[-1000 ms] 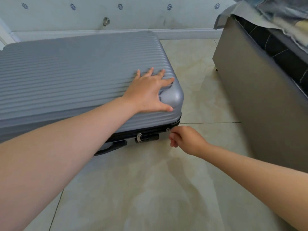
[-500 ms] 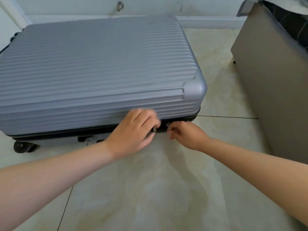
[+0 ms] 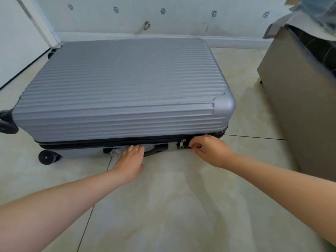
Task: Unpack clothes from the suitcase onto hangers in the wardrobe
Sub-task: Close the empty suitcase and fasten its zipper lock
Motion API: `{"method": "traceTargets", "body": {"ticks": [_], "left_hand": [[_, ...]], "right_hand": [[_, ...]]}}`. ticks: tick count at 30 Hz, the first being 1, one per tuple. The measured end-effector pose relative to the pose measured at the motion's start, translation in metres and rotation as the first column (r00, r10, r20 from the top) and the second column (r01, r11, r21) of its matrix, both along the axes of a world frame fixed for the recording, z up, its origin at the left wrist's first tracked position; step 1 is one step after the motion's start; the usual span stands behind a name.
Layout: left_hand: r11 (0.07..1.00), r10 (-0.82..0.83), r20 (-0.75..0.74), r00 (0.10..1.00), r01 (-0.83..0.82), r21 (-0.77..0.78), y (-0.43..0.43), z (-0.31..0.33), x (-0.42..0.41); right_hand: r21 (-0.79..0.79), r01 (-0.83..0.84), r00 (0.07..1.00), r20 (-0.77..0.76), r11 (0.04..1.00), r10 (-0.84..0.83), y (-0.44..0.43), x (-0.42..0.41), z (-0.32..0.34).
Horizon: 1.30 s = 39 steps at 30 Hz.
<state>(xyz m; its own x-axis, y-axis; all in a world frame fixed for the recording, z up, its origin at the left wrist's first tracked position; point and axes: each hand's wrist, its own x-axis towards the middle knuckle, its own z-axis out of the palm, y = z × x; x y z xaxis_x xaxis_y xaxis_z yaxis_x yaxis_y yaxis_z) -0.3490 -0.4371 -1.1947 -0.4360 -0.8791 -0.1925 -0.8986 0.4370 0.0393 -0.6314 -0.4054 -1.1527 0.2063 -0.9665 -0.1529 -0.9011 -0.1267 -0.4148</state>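
Observation:
A grey ribbed hard-shell suitcase (image 3: pixel 123 91) lies flat and closed on the tiled floor, its black zip line facing me. My left hand (image 3: pixel 130 160) rests with straight fingers against the lower shell, next to the black side handle (image 3: pixel 156 149). My right hand (image 3: pixel 209 150) has curled fingers at the zip line just right of the lock (image 3: pixel 182 143), pinching a zip pull that the fingers mostly hide. No clothes or hangers are in view.
A grey upholstered bed base (image 3: pixel 301 99) stands close on the right, with bedding on top. Black suitcase wheels (image 3: pixel 46 157) stick out at the left. A white wall and skirting (image 3: pixel 163 36) run behind the case; a white panel (image 3: pixel 16 39) stands at far left.
My left hand came off the suitcase lid, passed the lock and now rests low by the side handle. My right hand stays at the zip near the lock. The view has pulled back.

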Motion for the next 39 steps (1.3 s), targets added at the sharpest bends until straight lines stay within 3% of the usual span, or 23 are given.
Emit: {"method": "traceTargets", "body": {"ticks": [5, 11, 17, 22, 28, 33, 39], "left_hand": [[0.996, -0.068, -0.082, 0.994, 0.063, -0.06, 0.003, 0.02, 0.01], [0.965, -0.087, -0.377, 0.922, -0.017, -0.263, 0.008, 0.087, 0.002], [0.876, -0.003, -0.649, 0.761, -0.311, -0.368, -0.009, 0.188, -0.004], [0.83, -0.04, -0.683, 0.73, -0.356, -0.429, -0.02, 0.241, 0.003], [0.896, -0.049, -0.735, 0.676, -0.296, -0.332, -0.028, 0.302, -0.005], [0.921, 0.031, -0.721, 0.692, -0.299, -0.248, -0.036, 0.337, -0.025], [0.965, 0.107, -0.656, 0.747, -0.236, -0.111, -0.036, 0.351, -0.041]], "right_hand": [[-0.234, -0.034, 0.999, 0.013, 0.972, 0.038, 0.015, -0.012, 0.024], [-0.467, 0.02, 0.998, 0.056, 0.884, 0.007, 0.007, -0.012, 0.073], [-0.553, 0.083, 0.991, 0.13, 0.829, -0.012, -0.016, -0.013, 0.164], [-0.449, 0.121, 0.978, 0.208, 0.885, -0.029, -0.03, -0.004, 0.226], [-0.322, 0.113, 0.968, 0.249, 0.94, -0.031, -0.041, -0.015, 0.282], [-0.075, 0.086, 0.965, 0.254, 0.993, -0.064, -0.046, -0.03, 0.325], [0.171, 0.04, 0.966, 0.247, 0.984, -0.082, -0.05, -0.046, 0.338]]}}
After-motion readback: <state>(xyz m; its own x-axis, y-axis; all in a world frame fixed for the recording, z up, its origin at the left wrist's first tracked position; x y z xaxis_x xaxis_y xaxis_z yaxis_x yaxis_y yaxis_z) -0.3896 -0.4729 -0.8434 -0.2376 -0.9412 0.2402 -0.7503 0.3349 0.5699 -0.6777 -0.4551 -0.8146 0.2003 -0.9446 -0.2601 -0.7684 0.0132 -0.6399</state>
